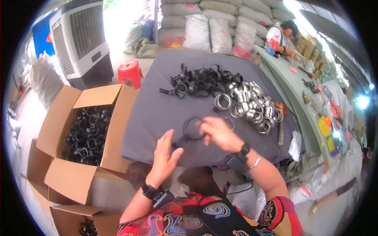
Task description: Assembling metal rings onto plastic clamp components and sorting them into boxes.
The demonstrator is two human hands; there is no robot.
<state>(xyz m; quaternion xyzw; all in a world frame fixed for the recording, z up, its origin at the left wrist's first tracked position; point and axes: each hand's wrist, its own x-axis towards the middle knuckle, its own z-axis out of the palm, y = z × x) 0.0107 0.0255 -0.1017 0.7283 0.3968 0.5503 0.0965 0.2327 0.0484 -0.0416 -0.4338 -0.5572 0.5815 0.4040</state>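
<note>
The right hand [218, 133] grips a black ring [185, 128] above the bench [151, 110]; the left hand [164, 155] — spread wide — is adjacent. One sack [220, 38] bears reddish print.

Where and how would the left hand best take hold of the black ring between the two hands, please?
I would likely grip the black ring by its narrow tail, coming from the left: this part sticks out at the ring's lower left, toward the open left hand, whose thumb and fingers could pinch it. The right hand, blurred, crowds the ring's right rim.
</note>
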